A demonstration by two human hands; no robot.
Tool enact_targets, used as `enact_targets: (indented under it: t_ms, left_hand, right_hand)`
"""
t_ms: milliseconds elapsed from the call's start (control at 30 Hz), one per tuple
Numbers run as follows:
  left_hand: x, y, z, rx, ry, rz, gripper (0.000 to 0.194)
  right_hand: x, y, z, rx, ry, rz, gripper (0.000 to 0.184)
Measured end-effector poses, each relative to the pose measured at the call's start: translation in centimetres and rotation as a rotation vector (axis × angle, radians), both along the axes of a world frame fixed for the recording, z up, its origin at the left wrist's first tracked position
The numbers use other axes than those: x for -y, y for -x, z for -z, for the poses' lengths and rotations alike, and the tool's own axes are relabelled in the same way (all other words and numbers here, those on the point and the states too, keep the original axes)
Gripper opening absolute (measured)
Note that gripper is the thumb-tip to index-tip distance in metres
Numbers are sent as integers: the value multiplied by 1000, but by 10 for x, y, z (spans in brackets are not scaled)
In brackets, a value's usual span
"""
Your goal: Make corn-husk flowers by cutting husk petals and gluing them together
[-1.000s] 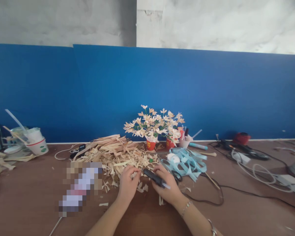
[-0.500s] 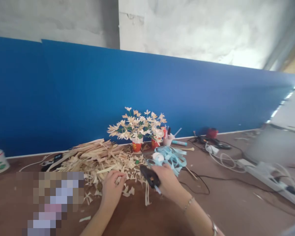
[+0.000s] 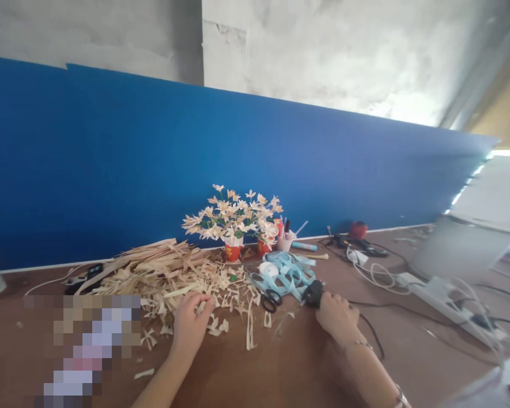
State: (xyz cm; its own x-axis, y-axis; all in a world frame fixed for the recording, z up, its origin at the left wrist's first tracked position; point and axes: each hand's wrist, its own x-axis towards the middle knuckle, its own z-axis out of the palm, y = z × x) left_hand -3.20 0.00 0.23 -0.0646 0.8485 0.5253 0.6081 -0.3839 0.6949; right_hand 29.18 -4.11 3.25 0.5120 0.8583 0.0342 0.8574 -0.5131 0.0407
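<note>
My left hand [image 3: 192, 317] is at the near edge of the husk scraps, thumb and fingertips pinched together. Whatever may be between them is too small to make out. Over on the right, my right hand [image 3: 338, 314] is closed around a black glue gun [image 3: 313, 293], low over the table beside light blue ribbon [image 3: 292, 272]. Black-handled scissors [image 3: 271, 301] lie between the two hands. Pale dried husk pieces [image 3: 165, 272] are heaped behind my left hand, with cut petal shapes [image 3: 218, 327] scattered in front.
Cream husk flowers [image 3: 233, 215] stand in red cups [image 3: 233, 250] against the blue partition [image 3: 153, 158]. Nearby is a pen cup [image 3: 285, 242]. To the right are a white power strip [image 3: 450, 306], cables and a grey bucket [image 3: 463, 243]. A blurred patch covers the lower left.
My right hand has moved right with the glue gun, away from my left hand, uncovering the scissors. The left hand keeps its pinch. The view has shifted slightly.
</note>
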Motion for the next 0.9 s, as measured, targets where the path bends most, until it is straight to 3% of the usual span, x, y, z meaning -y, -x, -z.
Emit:
enact_targets:
  t_ms: [133,267,333,400,500,633,900]
  left_hand:
    - [-2,0,1,16,10,-21,19]
    - [-2,-1,3,26,15,-25,17]
    - [-2,-1,2,28,10,-22,17]
    - [-1,-1,1,31,-1,-19,16]
    - [0,-2,0,34,-7,-12,15]
    - [0,-2,1,35,-4,-13,15]
    - [0,-6,4,15,19,-11,14]
  right_hand:
    - [-4,19,-18,89,-89,-62,24]
    - [-15,79,-31,-149,-219,-506,21]
    - [-21,115,-29,-306,-167,-773,20]
    - [-25,143,-21,-349,-82,-924,14]
    - [-27,163,-8,-352,-47,-998,18]
    - [-28,163,4,-357,-83,-999,15]
    - [-28,159,6,-431,-195,-1010,4]
